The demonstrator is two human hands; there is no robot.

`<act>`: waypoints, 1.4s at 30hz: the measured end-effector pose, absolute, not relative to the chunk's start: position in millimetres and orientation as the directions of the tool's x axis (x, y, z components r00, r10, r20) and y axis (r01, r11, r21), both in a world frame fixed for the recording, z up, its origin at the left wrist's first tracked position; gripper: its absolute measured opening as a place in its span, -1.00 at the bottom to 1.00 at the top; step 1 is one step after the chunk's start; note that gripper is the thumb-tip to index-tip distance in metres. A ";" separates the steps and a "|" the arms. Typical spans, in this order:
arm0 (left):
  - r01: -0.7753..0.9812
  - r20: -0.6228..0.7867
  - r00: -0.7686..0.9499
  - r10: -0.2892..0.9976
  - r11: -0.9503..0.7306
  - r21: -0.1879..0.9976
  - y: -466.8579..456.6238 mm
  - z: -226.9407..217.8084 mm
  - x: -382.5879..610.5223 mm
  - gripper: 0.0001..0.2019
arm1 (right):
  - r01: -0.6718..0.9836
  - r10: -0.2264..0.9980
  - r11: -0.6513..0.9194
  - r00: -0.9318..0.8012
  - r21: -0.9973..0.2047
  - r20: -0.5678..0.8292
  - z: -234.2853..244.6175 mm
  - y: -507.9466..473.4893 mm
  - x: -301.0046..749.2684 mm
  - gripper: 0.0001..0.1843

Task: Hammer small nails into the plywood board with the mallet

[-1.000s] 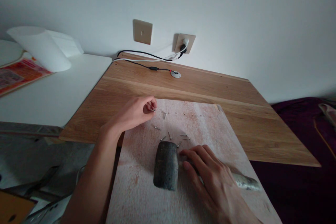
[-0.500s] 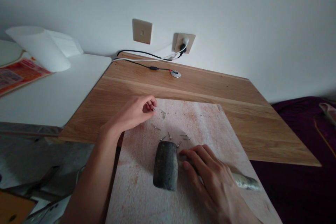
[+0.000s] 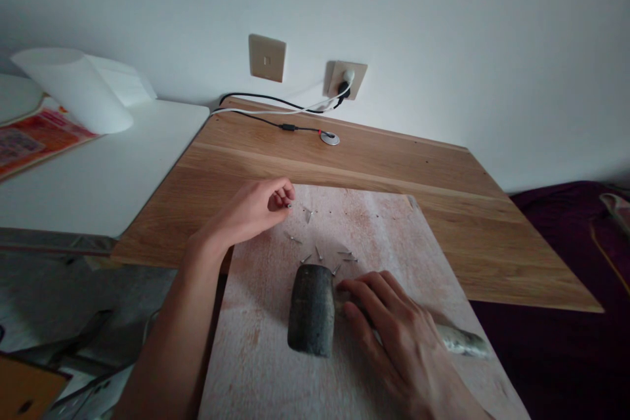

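My left hand (image 3: 263, 207) is at the far left corner of the pale, worn-looking board (image 3: 256, 341). Its thumb and index finger are pinched on a nail, of which only a small shiny tip end (image 3: 289, 206) shows. My right hand (image 3: 394, 321) lies over the handle (image 3: 462, 341) of a rubber mallet, thumb and fingers on either side of it. The black mallet head (image 3: 311, 310) rests on the board, left of my fingertips. Several loose nails (image 3: 319, 253) lie beyond the head. A row of small dark dots (image 3: 346, 212) runs along the board's far edge.
The board lies on a wooden tabletop (image 3: 384, 151). Black and white cables (image 3: 275, 115) run along the back to a wall socket (image 3: 347, 81). At left, a white table (image 3: 162, 144) bears a paper roll (image 3: 83, 88) and a red-orange packet (image 3: 39, 134). Dark purple cloth (image 3: 556, 354) is at right.
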State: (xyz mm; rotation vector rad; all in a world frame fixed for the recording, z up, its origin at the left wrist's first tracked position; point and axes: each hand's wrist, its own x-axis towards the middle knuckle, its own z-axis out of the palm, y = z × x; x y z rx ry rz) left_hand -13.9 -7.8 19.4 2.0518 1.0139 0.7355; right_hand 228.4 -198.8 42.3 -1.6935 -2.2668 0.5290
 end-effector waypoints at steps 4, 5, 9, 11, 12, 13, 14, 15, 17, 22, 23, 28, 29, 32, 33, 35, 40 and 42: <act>0.418 0.174 0.522 0.835 -0.428 0.802 -7.6 20.1 -12.9 -0.88 | 0.863 0.959 0.259 -0.284 -0.434 0.007 41.3 -198.6 228.3 -0.67; 0.415 0.177 0.519 0.836 -0.428 0.803 -7.4 19.7 -12.9 -0.89 | 0.863 0.959 0.261 -0.284 -0.433 0.012 41.0 -198.4 228.3 -0.67; 0.406 0.186 0.509 0.840 -0.425 0.809 -7.0 17.3 -13.7 -0.89 | 0.864 0.957 0.272 -0.288 -0.423 0.028 41.3 -197.8 227.9 -0.66; 0.404 0.188 0.508 0.841 -0.425 0.810 -7.2 16.7 -14.0 -0.90 | 0.864 0.955 0.280 -0.294 -0.419 0.033 42.0 -197.8 227.8 -0.66; 0.404 0.189 0.510 0.839 -0.428 0.808 -7.3 16.6 -14.0 -0.90 | 0.864 0.955 0.283 -0.296 -0.416 0.035 42.3 -197.9 227.8 -0.66; 0.406 0.190 0.512 0.838 -0.431 0.806 -7.5 16.7 -13.9 -0.90 | 0.864 0.954 0.285 -0.298 -0.414 0.035 42.5 -198.0 227.7 -0.66; 0.408 0.189 0.515 0.836 -0.433 0.803 -7.6 16.9 -13.7 -0.90 | 0.865 0.954 0.284 -0.297 -0.413 0.033 42.5 -198.1 227.7 -0.66; 0.413 0.187 0.518 0.835 -0.435 0.800 -7.6 17.0 -13.5 -0.90 | 0.866 0.954 0.283 -0.298 -0.413 0.030 42.4 -198.1 227.6 -0.65; 0.423 0.184 0.521 0.833 -0.440 0.792 -7.2 17.0 -13.2 -0.89 | 0.865 0.954 0.281 -0.298 -0.416 0.026 42.0 -198.1 227.5 -0.65; 0.441 0.200 0.517 0.832 -0.459 0.771 -4.9 14.1 -14.9 -0.87 | 0.863 0.954 0.288 -0.297 -0.414 0.043 40.9 -197.1 227.6 -0.67; 0.443 0.201 0.517 0.832 -0.461 0.769 -4.5 13.4 -15.5 -0.87 | 0.864 0.954 0.288 -0.297 -0.413 0.042 40.9 -197.0 227.7 -0.67; 0.474 0.183 0.500 0.846 -0.445 0.760 -3.4 12.3 -17.5 -0.90 | 0.865 0.954 0.287 -0.295 -0.412 0.047 42.2 -197.2 227.8 -0.67; 0.477 0.179 0.499 0.848 -0.441 0.760 -3.3 12.2 -17.6 -0.91 | 0.863 0.954 0.288 -0.295 -0.414 0.048 42.6 -197.2 227.7 -0.67; 0.473 0.180 0.506 0.843 -0.446 0.760 -2.8 11.8 -17.3 -0.93 | 0.861 0.954 0.290 -0.294 -0.418 0.058 43.3 -197.4 227.1 -0.67; 0.472 0.181 0.507 0.843 -0.447 0.760 -2.7 11.6 -17.1 -0.93 | 0.861 0.955 0.290 -0.291 -0.417 0.061 43.2 -197.4 226.9 -0.67; 0.471 0.177 0.508 0.843 -0.444 0.762 -2.4 11.5 -16.6 -0.95 | 0.864 0.955 0.288 -0.290 -0.414 0.061 42.6 -197.4 226.9 -0.67; 0.457 0.177 0.514 0.839 -0.443 0.771 -2.3 12.0 -15.7 -0.95 | 0.863 0.955 0.285 -0.295 -0.417 0.040 41.2 -197.2 227.6 -0.68; 0.452 0.183 0.517 0.836 -0.448 0.771 -2.2 11.7 -15.6 -0.95 | 0.865 0.956 0.281 -0.292 -0.415 0.039 41.0 -197.2 227.6 -0.67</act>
